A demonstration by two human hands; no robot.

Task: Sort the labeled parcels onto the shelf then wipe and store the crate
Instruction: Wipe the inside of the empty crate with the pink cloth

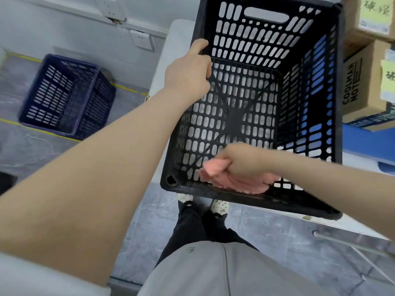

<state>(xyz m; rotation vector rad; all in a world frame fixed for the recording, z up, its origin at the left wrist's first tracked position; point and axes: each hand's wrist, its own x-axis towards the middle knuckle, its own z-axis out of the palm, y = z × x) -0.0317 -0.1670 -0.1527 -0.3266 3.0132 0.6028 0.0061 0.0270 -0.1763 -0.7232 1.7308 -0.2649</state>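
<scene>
Nearest us: grey shirt hem, black trousers, two patterned shoes (220, 207) on the grey floor.

One right hand (241, 161), fist curled tight around one pink cloth (241, 185). The cloth is bunched and pressed low inside the crate against its near wall. The hand is motion-blurred.

One black crate (310, 124), slotted plastic with its open top facing us, and we see nothing in it but the cloth and the hand. It sits on one white table (175, 39) at the table's left edge, its near rim along the table's near edge. A handle cut-out shows in its far wall.

One left hand (188, 71) with the arm stretched forward. Its fingers wrap over the crate's left rim toward the far left corner, thumb along the top of the rim, gripping it.

To the right of the crate, beyond the table's right side, is one blue shelf (367, 142). On it we count two cardboard parcels (363, 82), one stacked above the other. Each carries a yellow handwritten label, and the lower one is printed COOLMAN NOTE. Whether a third box lies beneath them we cannot tell.

To the left, on the floor and well apart from the table, one dark blue crate (64, 97) stands between yellow tape lines.

Farthest is the grey wall, with two white sockets (142, 40).
</scene>
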